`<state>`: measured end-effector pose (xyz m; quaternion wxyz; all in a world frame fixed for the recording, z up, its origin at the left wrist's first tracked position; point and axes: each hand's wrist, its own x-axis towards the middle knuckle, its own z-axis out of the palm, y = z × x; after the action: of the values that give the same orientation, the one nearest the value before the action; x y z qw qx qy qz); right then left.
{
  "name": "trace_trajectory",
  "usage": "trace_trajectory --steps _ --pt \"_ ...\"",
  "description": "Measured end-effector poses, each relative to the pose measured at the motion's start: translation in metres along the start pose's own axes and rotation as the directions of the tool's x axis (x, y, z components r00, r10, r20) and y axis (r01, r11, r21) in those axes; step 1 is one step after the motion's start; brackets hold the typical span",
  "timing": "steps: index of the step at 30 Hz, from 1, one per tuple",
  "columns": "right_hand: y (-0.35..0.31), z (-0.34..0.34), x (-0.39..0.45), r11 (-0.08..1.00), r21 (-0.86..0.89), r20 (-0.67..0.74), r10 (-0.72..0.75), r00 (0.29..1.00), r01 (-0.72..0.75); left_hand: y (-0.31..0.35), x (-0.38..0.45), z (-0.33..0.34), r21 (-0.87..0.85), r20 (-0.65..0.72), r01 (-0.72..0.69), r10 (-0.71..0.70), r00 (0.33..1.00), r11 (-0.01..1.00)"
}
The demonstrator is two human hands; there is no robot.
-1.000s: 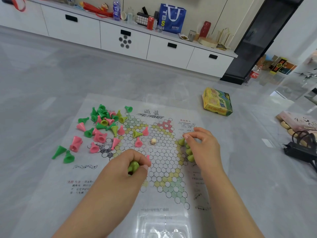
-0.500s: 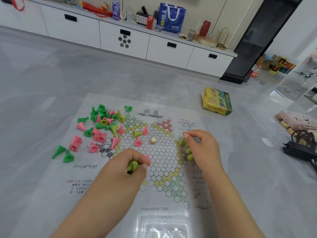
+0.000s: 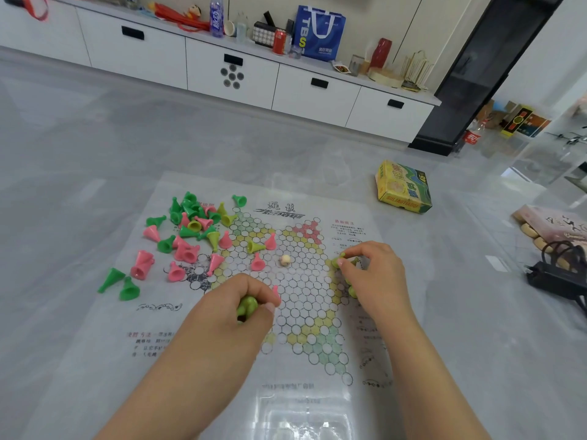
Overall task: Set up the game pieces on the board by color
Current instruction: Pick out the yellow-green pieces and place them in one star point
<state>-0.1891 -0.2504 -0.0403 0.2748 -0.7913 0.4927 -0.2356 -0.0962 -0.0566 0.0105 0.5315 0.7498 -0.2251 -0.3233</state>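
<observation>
A thin plastic Chinese-checkers board sheet (image 3: 295, 312) lies on the grey floor. A heap of green, pink and yellow-green cone pieces (image 3: 190, 230) sits on its upper left, with two green cones (image 3: 120, 284) lower left. My left hand (image 3: 241, 303) is closed around several yellow-green pieces (image 3: 247, 308) over the board's left-centre. My right hand (image 3: 371, 274) pinches one yellow-green piece (image 3: 336, 261) at the board's right point, where a few more yellow-green pieces (image 3: 352, 292) stand partly hidden under it. A small cream die (image 3: 285, 260) rests mid-board.
The yellow-green game box (image 3: 403, 188) lies on the floor beyond the board's right corner. A black cable bundle (image 3: 559, 274) and a patterned box (image 3: 552, 227) sit at far right. A white cabinet (image 3: 232, 71) with bottles and a blue bag lines the back wall.
My right hand has shifted slightly over the right point of the board with its piece. My left hand stays closed on its pieces in about the same place.
</observation>
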Motion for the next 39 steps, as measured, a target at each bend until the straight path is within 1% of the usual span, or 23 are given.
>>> trace_trajectory --steps 6,13,14,16,19,20,21,22,23,25,26,27,30,31,32,35,36,39 --pt "-0.002 0.000 -0.001 1.000 -0.017 -0.019 -0.007 1.000 0.007 -0.002 0.002 -0.001 0.004 0.001 -0.004 0.004 1.000 1.000" --pt "-0.005 -0.003 -0.004 0.999 -0.040 0.006 -0.005 1.000 0.006 -0.003 0.002 -0.002 0.003 0.011 -0.020 0.020 1.000 1.000" --pt "-0.008 -0.005 -0.005 1.000 -0.021 0.007 -0.001 1.000 0.001 -0.003 0.002 -0.002 0.004 0.006 -0.024 0.024 1.000 1.000" --pt "-0.019 -0.011 -0.008 0.996 0.082 -0.019 -0.018 1.000 0.019 -0.004 0.002 -0.002 0.001 -0.007 -0.035 0.035 0.999 0.999" --pt "-0.041 -0.022 -0.016 0.970 0.217 -0.054 -0.102 0.993 0.111 -0.005 0.000 -0.001 0.045 -0.009 -0.073 0.073 0.997 0.996" --pt "-0.049 -0.026 -0.020 0.952 0.266 -0.036 -0.145 0.989 0.149 -0.005 0.000 -0.001 0.067 -0.010 -0.088 0.089 0.996 0.994" --pt "-0.059 -0.032 -0.026 0.929 0.323 0.017 -0.199 0.980 0.183 -0.005 0.000 0.000 0.085 -0.021 -0.101 0.104 0.994 0.991" --pt "-0.069 -0.037 -0.034 0.909 0.365 0.109 -0.258 0.960 0.203 -0.005 0.000 0.000 0.106 -0.046 -0.114 0.119 0.992 0.988" --pt "-0.079 -0.041 -0.044 0.895 0.390 0.227 -0.320 0.920 0.215 -0.004 0.001 0.000 0.124 -0.081 -0.128 0.138 0.987 0.984" --pt "-0.088 -0.042 -0.062 0.889 0.401 0.435 -0.396 0.808 0.220 -0.002 0.002 -0.002 0.141 -0.136 -0.156 0.175 0.975 0.978" --pt "-0.087 -0.040 -0.070 0.894 0.386 0.487 -0.408 0.772 0.229 -0.001 0.003 -0.003 0.131 -0.151 -0.165 0.184 0.971 0.977" --pt "-0.084 -0.037 -0.076 0.898 0.369 0.494 -0.408 0.768 0.240 -0.001 0.002 -0.003 0.119 -0.154 -0.167 0.184 0.971 0.979" --pt "-0.078 -0.031 -0.090 0.895 0.392 0.403 -0.373 0.835 0.211 -0.004 0.000 -0.006 0.071 -0.120 -0.144 0.152 0.981 0.987" --pt "-0.078 -0.029 -0.092 0.891 0.405 0.381 -0.366 0.849 0.203 -0.005 0.000 -0.005 0.029 -0.094 -0.121 0.123 0.988 0.992" --pt "-0.078 -0.028 -0.094 0.891 0.395 0.362 -0.376 0.853 0.226 -0.006 0.000 -0.004 -0.037 -0.057 -0.085 0.083 0.995 0.996" --pt "-0.082 -0.023 -0.098 0.884 0.318 0.326 -0.441 0.836 0.342 -0.003 0.001 -0.001 -0.262 0.048 0.059 -0.047 0.998 0.963" --pt "-0.084 -0.021 -0.099 0.884 0.326 0.323 -0.437 0.839 0.335 -0.002 0.001 0.000 -0.301 0.061 0.089 -0.074 0.995 0.949" --pt "-0.086 -0.020 -0.099 0.887 0.403 0.344 -0.375 0.861 0.225 0.000 0.002 0.000 -0.337 0.061 0.113 -0.098 0.993 0.935"
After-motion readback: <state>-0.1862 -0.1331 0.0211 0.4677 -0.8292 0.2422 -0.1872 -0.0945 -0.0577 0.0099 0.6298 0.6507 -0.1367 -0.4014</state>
